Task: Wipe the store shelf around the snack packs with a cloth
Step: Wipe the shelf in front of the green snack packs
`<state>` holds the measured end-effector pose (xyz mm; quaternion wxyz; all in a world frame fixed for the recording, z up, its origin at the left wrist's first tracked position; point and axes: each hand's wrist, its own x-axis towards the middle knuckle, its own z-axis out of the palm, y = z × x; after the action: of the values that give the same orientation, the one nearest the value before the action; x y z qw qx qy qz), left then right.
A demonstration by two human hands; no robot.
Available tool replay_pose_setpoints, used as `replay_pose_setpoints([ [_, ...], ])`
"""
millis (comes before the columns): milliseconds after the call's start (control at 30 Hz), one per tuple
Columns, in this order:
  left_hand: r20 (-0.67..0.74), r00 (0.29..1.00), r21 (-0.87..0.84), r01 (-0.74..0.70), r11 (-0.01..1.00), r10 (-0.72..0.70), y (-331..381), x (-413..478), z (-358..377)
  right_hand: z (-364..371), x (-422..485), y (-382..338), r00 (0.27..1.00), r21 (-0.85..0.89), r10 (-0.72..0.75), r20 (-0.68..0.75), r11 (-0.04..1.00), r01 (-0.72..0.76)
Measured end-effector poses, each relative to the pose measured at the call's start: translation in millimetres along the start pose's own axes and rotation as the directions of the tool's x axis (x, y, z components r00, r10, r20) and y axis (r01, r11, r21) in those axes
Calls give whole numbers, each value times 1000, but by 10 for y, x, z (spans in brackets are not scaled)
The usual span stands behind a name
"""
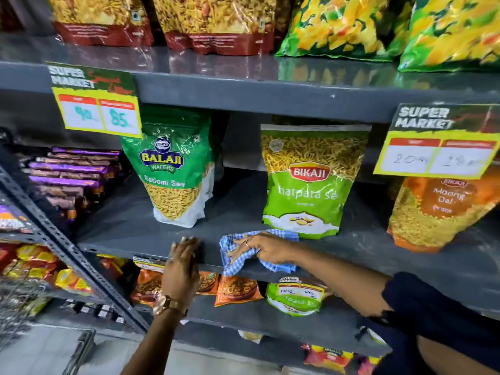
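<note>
Pressing one blue checked cloth on the shelf edge, right hand has fingers spread, just before the Bikaji pack; left hand rests straight-fingered alongside. Three snack packs stand upright.

On the grey shelf, the right hand presses a blue checked cloth flat at the near edge, just in front of the green Bikaji pack; part of the cloth hangs over the lip. To its left, the left hand, with a watch at the wrist, rests against the shelf's front, fingertips on top. The Balaji pack stands farther back on the left, and an orange Moong Dal pack on the right.
</note>
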<state>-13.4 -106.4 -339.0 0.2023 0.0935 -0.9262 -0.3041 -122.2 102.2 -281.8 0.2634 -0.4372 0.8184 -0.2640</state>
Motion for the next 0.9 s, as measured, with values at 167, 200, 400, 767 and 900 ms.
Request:
replay_pose_setpoints([
  [167,-58,996,23,74,997,-73,36,-31,162,-146,-309,223,994,28,-66,84,998,64],
  [200,-66,994,26,84,996,-82,49,-44,191,-162,-378,276,994,36,-69,83,997,67],
  [400,-111,985,18,133,991,-130,206,-84,259,-195,-751,588,999,52,-35,37,998,33],
  [767,-125,980,68,166,984,-156,311,-97,276,-373,-1385,756,978,155,105,-182,985,-77],
  [900,-158,968,58,204,977,-192,366,-89,288,-398,-1078,337,913,85,56,-405,996,-24],
])
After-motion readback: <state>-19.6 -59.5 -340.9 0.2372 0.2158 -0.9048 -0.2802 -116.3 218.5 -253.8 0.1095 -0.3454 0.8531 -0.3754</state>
